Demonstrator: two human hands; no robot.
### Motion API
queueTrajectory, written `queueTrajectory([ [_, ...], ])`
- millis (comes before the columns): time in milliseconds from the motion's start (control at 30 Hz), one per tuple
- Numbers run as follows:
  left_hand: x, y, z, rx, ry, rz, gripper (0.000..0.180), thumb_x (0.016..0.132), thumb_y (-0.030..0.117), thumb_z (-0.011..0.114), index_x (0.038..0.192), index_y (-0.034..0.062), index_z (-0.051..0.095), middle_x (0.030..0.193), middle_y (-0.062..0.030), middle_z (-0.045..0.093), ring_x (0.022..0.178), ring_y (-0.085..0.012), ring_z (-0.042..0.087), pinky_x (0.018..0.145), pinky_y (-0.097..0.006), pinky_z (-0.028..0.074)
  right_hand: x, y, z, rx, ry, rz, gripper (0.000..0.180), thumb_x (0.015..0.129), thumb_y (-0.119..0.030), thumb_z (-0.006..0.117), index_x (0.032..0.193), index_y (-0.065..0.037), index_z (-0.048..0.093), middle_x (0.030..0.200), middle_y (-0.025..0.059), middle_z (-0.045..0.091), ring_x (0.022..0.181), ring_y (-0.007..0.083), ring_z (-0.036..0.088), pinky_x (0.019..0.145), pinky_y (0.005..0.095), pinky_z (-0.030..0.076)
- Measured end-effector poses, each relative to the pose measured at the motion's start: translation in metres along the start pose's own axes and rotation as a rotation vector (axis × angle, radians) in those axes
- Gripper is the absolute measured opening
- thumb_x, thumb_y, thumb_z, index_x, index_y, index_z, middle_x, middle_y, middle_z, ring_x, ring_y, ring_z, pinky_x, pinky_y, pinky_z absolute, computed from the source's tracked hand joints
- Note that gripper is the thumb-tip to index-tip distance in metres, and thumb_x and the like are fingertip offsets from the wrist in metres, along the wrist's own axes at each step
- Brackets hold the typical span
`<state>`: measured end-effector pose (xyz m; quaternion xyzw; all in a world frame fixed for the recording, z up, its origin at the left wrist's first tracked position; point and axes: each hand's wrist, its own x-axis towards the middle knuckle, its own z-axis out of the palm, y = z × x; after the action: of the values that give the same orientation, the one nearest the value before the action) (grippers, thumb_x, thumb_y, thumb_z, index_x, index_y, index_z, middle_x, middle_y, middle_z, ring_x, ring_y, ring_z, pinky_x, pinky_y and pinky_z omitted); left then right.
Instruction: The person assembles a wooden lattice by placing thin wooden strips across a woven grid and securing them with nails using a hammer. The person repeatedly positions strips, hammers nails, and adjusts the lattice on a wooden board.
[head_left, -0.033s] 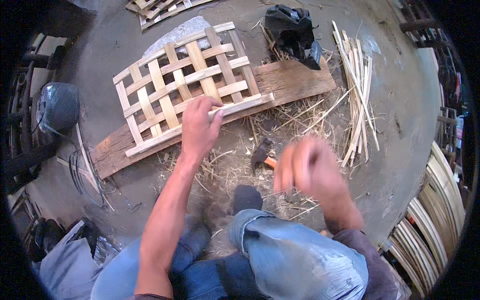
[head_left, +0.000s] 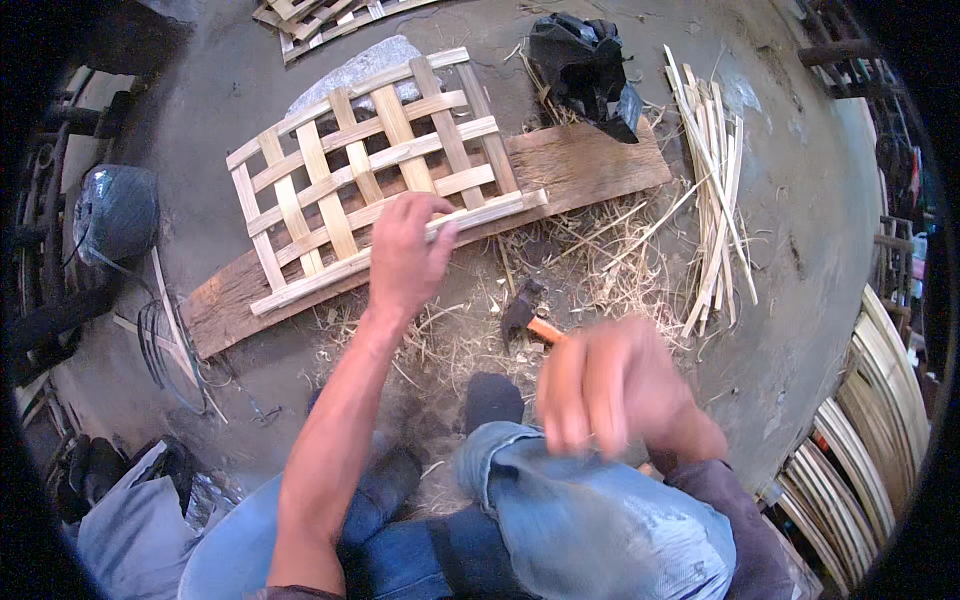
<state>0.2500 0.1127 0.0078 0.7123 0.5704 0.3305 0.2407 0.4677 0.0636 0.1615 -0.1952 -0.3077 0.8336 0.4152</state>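
Note:
A woven panel of pale bamboo or wood strips (head_left: pixel 398 140) lies tilted on a brown wooden plank (head_left: pixel 600 172) in front of me. My left hand (head_left: pixel 408 250) grips the strip along the panel's near edge, fingers over it and thumb on the near side. My right hand (head_left: pixel 610 390) hangs above my right knee, its fingers curled down and smeared by motion, so whether it holds anything does not show. Just beyond it, a hammer (head_left: pixel 522 308) with an orange handle rests on the ground, the handle's end hidden behind that hand.
Thin split strips (head_left: pixel 715 200) lie in a bundle at right, near a black plastic bag (head_left: pixel 585 65). A grey stone (head_left: pixel 375 65) sits behind the panel. Shavings (head_left: pixel 640 270) litter the floor. A spool of dark twine (head_left: pixel 115 215) stands left; curved strips (head_left: pixel 880 390) are stacked far right.
My right hand has come down and nearer to my knee, baring more of the hammer's orange handle. My left hand has shifted very slightly right along the panel's edge.

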Motion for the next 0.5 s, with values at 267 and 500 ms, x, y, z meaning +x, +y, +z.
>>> queueTrajectory([
  [267,0.020,0.026,0.041,0.224,-0.102,0.085,0.044,0.081,0.029,0.078,0.117,0.0104,0.063,0.110,-0.0076,0.062,0.105,-0.0284,0.057,0.090,-0.042,0.044,0.006,0.014,0.035,0.370,-0.559,-0.086,0.017,0.080,-0.001,0.083,0.093,0.001,0.073,0.089,0.0144,0.073,0.079,0.0259,0.071,0.067,0.0316,0.055],
  [500,0.026,0.020,0.051,0.225,-0.053,0.077,0.032,0.079,0.025,0.079,0.105,0.0113,0.066,0.105,-0.0055,0.063,0.101,-0.0276,0.057,0.087,-0.042,0.045,-0.005,0.023,0.053,0.570,-0.530,-0.095,0.017,0.081,-0.002,0.082,0.092,-0.002,0.070,0.087,0.0112,0.071,0.076,0.0226,0.068,0.060,0.0328,0.052],
])
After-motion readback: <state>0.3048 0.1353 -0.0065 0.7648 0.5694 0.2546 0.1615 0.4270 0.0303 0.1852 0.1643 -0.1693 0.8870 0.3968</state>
